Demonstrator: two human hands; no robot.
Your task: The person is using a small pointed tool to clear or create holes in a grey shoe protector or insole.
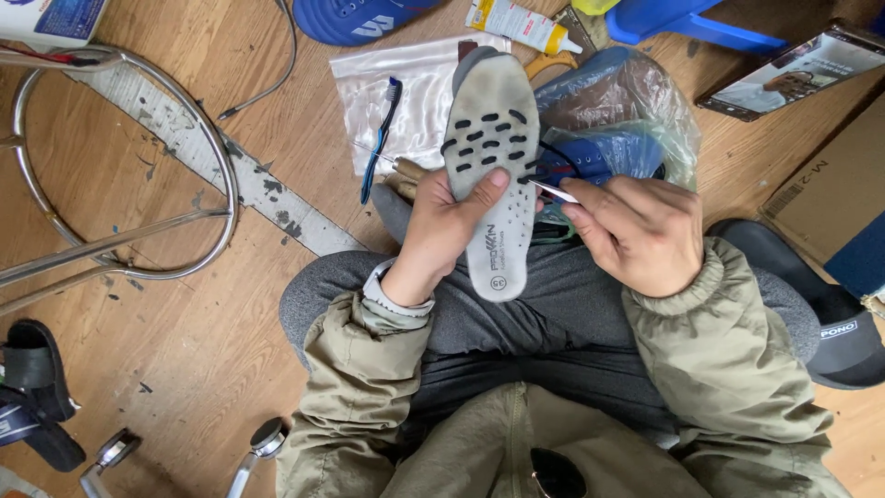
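Observation:
My left hand [447,231] grips a grey shoe insole [494,138] with rows of dark slots, holding it upright over my lap, thumb pressed on its face. My right hand [636,231] pinches a thin metal needle-like tool [556,191] whose tip meets the insole's right edge. A dark thread [553,152] runs from that spot toward a blue shoe [604,157] lying inside a clear plastic bag just behind the insole. Part of a wooden-handled awl [401,168] shows behind my left hand.
On the wooden floor lie a blue toothbrush [381,138] on a clear plastic sheet [415,92], a glue tube [521,25], another blue shoe [355,18], a metal stool ring [120,166], black sandals [32,387] and a cardboard box [830,194].

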